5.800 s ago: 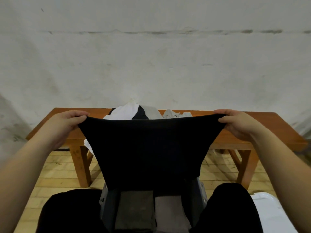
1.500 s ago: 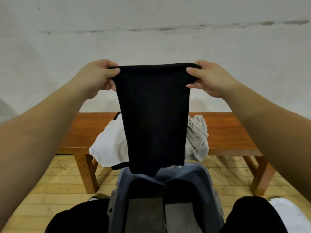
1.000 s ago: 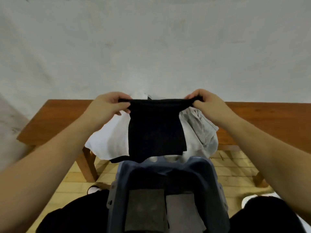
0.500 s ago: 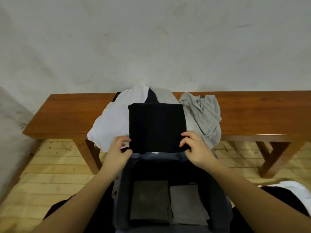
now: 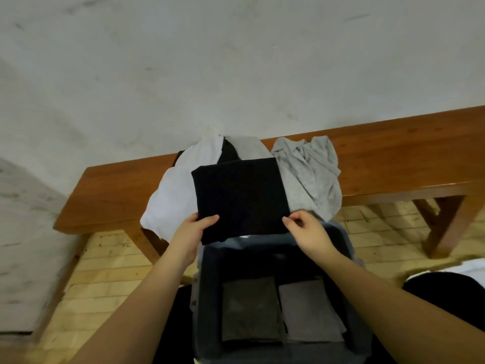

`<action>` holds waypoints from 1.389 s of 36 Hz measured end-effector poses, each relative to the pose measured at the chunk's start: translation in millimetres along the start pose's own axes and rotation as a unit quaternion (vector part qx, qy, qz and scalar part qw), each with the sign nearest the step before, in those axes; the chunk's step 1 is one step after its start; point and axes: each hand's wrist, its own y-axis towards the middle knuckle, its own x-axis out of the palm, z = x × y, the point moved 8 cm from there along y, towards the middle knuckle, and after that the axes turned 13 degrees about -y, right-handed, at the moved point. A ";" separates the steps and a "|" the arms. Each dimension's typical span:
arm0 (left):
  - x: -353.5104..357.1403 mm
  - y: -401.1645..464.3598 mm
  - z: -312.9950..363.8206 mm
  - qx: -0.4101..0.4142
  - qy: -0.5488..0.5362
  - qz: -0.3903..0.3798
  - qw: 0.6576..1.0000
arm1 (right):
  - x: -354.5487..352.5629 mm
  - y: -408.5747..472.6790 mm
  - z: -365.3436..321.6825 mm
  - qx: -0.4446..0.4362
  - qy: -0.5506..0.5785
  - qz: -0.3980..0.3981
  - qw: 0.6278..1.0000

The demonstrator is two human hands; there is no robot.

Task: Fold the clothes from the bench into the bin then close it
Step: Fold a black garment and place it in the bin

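A black garment (image 5: 240,198), folded into a square, lies on the pile of clothes on the wooden bench (image 5: 393,158), its near edge over the bin's far rim. My left hand (image 5: 195,232) grips its near left corner, thumb on top. My right hand (image 5: 305,229) pinches its near right corner. Under it lie a white garment (image 5: 173,195) and a crumpled grey garment (image 5: 309,174). The dark grey bin (image 5: 349,256) stands open below my hands, between my knees. It holds two folded pieces side by side, a dark grey one (image 5: 249,308) and a lighter grey one (image 5: 309,311).
A pale wall rises behind the bench. The floor (image 5: 105,274) is light wood planks. The bench legs (image 5: 441,227) stand at left and right of the bin. A white object (image 5: 469,267) shows at the right edge by my right knee.
The black garment went from held up and hanging to folded in half and laid on the pile. In the last half second it has tilted slightly, and my hands stay at its near corners.
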 end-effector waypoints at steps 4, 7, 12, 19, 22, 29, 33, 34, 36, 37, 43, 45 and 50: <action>14.5 -22.2 14.2 -0.012 -0.073 -0.024 0.997 | 13.7 1.6 16.0 0.110 0.124 -0.086 0.982; 30.6 -42.8 27.7 -0.011 -0.097 -0.061 0.993 | 25.9 5.0 22.1 0.157 0.254 -0.117 0.947; 54.8 -77.3 51.3 -0.001 -0.107 -0.100 0.989 | 41.9 -0.4 3.3 0.161 0.461 -0.213 0.846; 73.1 -113.7 65.0 -0.018 -0.154 -0.091 0.984 | 44.4 -36.8 -17.0 0.144 0.493 -0.321 0.795; 76.1 -122.7 64.4 -0.017 -0.155 -0.078 0.985 | 45.2 -55.4 -17.8 0.155 0.502 -0.350 0.776; 71.2 -130.5 47.5 -0.033 -0.154 -0.055 0.986 | 25.2 -79.5 0.8 0.169 0.502 -0.392 0.752; 62.3 -121.4 26.7 -0.052 -0.125 -0.049 0.990 | 16.6 -81.7 21.1 0.168 0.501 -0.372 0.763; 59.9 -117.2 18.0 -0.064 -0.113 -0.047 0.990 | 16.4 -81.9 28.9 0.190 0.477 -0.365 0.777; 53.6 -107.5 -1.5 -0.094 -0.104 -0.038 0.989 | 13.3 -81.7 46.4 0.244 0.416 -0.338 0.809; 49.2 -100.7 -13.7 -0.112 -0.102 -0.031 0.988 | 12.7 -80.7 55.9 0.269 0.388 -0.325 0.820; 29.2 -56.4 -96.6 -0.215 -0.063 0.019 0.974 | 32.0 -68.2 120.2 0.369 0.262 -0.302 0.839; 23.9 -41.8 -127.9 -0.257 -0.043 0.040 0.965 | 42.1 -67.2 142.7 0.393 0.207 -0.308 0.841; 20.2 -19.7 -205.7 -0.369 0.020 0.046 0.928 | 58.3 -65.4 196.2 0.427 0.032 -0.312 0.848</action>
